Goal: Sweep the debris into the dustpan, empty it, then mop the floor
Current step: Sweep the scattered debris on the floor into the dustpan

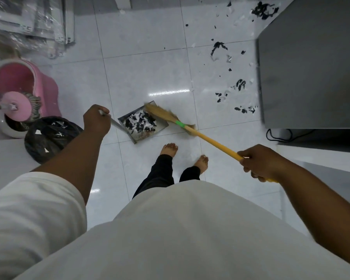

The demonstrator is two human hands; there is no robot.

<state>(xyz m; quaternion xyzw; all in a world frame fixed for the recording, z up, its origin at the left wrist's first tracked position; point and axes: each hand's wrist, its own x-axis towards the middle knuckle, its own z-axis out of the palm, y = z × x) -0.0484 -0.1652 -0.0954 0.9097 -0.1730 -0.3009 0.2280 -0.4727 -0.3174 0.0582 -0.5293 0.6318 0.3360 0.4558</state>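
A grey metal dustpan (pixel 160 130) lies on the white tiled floor in front of my bare feet, holding a heap of black and white scraps. My left hand (pixel 96 121) grips its long metal handle (pixel 114 124). My right hand (pixel 258 161) grips the yellow handle of a straw broom (pixel 164 114), whose bristles lie over the pan's far right edge. More black and white debris (pixel 239 84) is scattered across the tiles at the right, up to the top of the view.
A black rubbish bag (pixel 49 136) with scraps in it stands left of the dustpan. Behind it is a pink mop bucket (pixel 28 81) with a pink mop head (pixel 15 106). A grey cabinet (pixel 311 63) borders the debris on the right. Plastic-wrapped frames (pixel 38 21) lean at the top left.
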